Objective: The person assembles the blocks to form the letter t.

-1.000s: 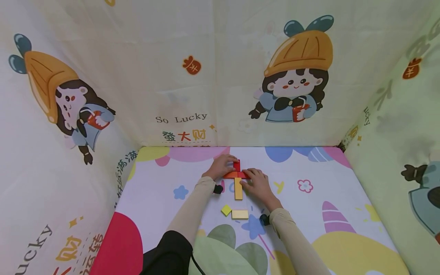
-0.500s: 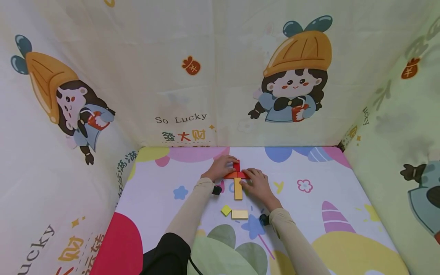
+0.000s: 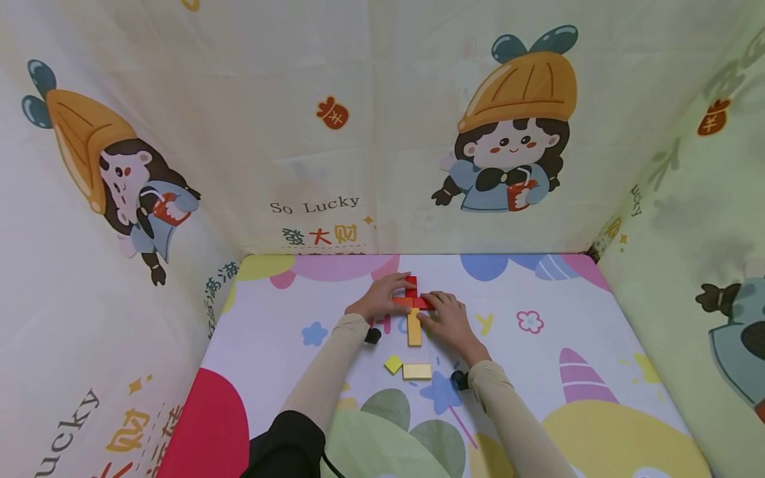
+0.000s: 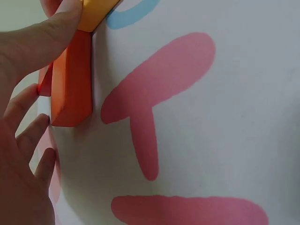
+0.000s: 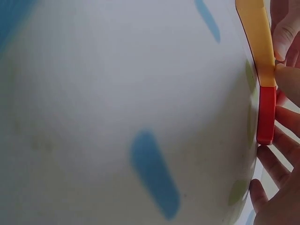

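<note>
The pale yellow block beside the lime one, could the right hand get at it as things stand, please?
Probably yes: the pale yellow block lies uncovered, with nothing seen between it and the right hand, though its fingers would first leave the red block they touch.

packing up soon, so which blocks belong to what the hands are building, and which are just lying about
Part of the build, set together:
upper red block
orange block
right red block
long yellow block

Lying apart, perhaps spare:
small lime block
pale wooden block
</note>
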Demonstrator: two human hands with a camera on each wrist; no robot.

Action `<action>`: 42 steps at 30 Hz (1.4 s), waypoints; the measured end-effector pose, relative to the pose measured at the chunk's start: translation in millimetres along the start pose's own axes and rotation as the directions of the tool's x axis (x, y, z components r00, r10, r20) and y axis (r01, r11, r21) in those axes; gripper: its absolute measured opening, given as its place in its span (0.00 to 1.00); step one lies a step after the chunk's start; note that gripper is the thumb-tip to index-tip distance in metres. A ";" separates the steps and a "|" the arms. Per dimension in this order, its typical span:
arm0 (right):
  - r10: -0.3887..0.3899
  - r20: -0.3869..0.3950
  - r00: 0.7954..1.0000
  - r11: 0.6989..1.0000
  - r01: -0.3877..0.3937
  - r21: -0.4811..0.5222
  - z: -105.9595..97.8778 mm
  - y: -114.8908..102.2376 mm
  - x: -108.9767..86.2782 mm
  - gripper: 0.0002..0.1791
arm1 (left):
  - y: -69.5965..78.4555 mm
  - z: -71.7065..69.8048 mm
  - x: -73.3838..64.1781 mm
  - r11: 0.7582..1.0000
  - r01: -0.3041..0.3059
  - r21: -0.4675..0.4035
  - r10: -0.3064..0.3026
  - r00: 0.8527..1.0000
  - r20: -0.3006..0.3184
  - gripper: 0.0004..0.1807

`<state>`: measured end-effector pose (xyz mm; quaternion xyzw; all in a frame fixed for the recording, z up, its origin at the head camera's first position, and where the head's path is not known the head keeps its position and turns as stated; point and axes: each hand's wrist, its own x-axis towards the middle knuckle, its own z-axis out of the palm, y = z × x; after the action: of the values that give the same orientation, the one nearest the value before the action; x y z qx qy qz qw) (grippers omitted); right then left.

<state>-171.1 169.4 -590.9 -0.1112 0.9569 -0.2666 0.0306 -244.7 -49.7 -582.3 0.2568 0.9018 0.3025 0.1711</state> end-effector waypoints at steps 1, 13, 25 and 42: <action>-0.002 -0.002 1.000 1.000 0.002 0.002 0.2 0.3 -0.2 0.35 | 0.0 0.2 -0.1 1.000 0.001 0.007 -0.001 1.000 0.000 0.34; -0.017 -0.047 0.999 0.998 0.019 0.052 -4.3 3.1 -4.3 0.33 | 2.0 -0.4 -2.6 0.998 -0.017 0.054 0.017 1.000 -0.004 0.34; 0.012 -0.038 0.999 0.996 -0.009 0.086 -9.9 -1.4 -22.7 0.32 | 3.2 -2.4 -3.9 0.998 -0.021 0.052 0.021 1.000 -0.001 0.35; -0.128 -0.172 0.977 0.980 0.151 0.128 -0.3 -24.0 -67.2 0.28 | 3.6 -3.5 -5.3 0.997 -0.057 0.057 0.057 0.998 -0.001 0.35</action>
<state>-100.9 165.0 -578.3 -0.1536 0.9248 -0.3430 -0.0586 -240.8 -51.8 -576.6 0.2869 0.9025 0.2819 0.1539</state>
